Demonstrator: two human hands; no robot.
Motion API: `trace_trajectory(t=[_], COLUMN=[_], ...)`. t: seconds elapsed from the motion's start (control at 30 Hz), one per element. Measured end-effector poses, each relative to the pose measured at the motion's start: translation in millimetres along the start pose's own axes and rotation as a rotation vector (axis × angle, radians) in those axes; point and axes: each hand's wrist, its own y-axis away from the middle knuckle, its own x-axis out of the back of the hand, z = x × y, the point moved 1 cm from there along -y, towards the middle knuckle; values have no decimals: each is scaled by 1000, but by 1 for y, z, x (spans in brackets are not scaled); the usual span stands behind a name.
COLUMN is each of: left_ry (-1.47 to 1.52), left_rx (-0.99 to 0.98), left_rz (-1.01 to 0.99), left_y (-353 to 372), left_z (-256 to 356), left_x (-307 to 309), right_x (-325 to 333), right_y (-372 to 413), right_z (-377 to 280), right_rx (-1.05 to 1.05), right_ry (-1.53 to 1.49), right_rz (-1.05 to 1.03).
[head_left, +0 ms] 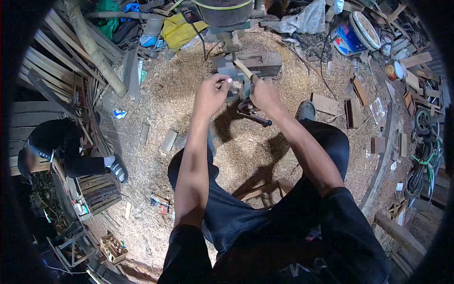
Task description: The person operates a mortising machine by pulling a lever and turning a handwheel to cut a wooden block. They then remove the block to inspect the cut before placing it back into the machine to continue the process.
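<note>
My right hand (266, 97) is closed around a pale wooden strip (244, 69), whose far end points up and left to the spindle of a drill-press-like machine (223, 16). My left hand (211, 96) is beside the machine's work table (228, 69), to the left of the strip. Its fingers are loosely curled with a gap by the thumb, and I see nothing in them. A block-like wooden fixture (261, 63) lies behind the strip. Below my right hand, a dark curved clamp or handle (254, 113) juts out to the right.
Wood shavings (165, 104) cover the floor. Boards (52, 57) and a seated person (56, 146) are at left. A white-blue bucket (347, 40) stands at upper right, with wood offcuts (352, 113) below it. A wooden frame (265, 189) lies between my legs.
</note>
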Motion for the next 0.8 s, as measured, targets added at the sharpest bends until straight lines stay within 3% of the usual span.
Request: trace_trajectory(t=[0.1,0.2,0.27,0.43,0.8], left_ry=[-23,7,0,-4,28], left_rx=[-12,-1,25,-40,-13], left_rz=[7,-23,-41,-26,-19], left_y=[-2,-5,-4,-4,-2], left_z=[1,-5,-1,-4,-5], left_x=[-4,-10,-11,-12,-4], right_x=[-27,-43,-64,-52,-66], right_y=[1,10,17,22,21], right_z=[12,9,13,-5,6], right_rx=[48,35,71,16,3], right_ry=[-98,-154,-78,40,-144], right_rz=[108,77,136,10,105])
